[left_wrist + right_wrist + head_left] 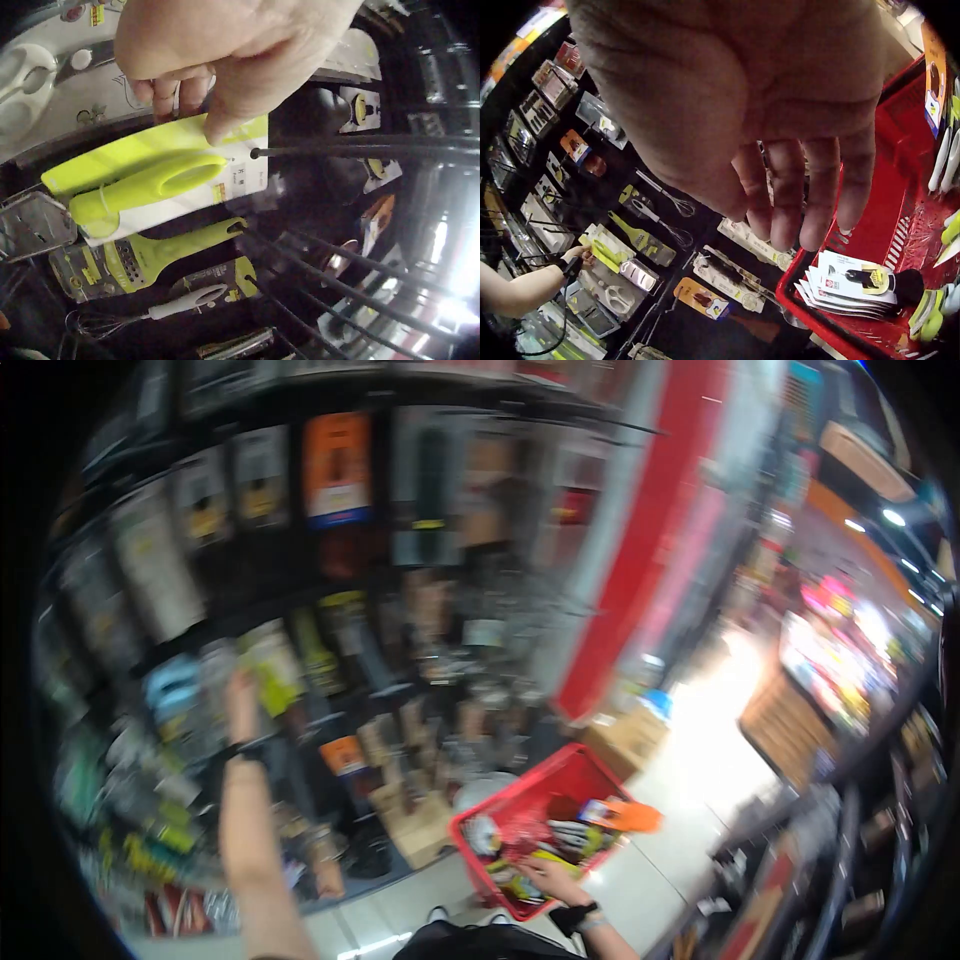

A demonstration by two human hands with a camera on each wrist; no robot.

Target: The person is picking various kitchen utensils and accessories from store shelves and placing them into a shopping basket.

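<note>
In the left wrist view, my left hand (240, 60) pinches the top of a card on a hook, thumb in front and fingers behind. On the card is a kitchen slicer (150, 187) with a lime-green looped handle and a flat metal head. The same left hand (242, 705) reaches out to the rack in the head view. My right hand (795, 172) hangs over the near side of a red shopping basket (465, 835), fingers relaxed and nothing seen in them. Inside the basket lie a stack of white cards (840, 281), green-handled tools (930, 315) and an orange card (635, 817).
Below the slicer hang a green grater (139, 262) and a whisk (157, 307). Metal hooks (360, 146) jut from the dark rack. A cardboard box (625, 740) stands behind the basket. Another loaded rack (800, 860) is at the right, across the tiled floor (690, 790).
</note>
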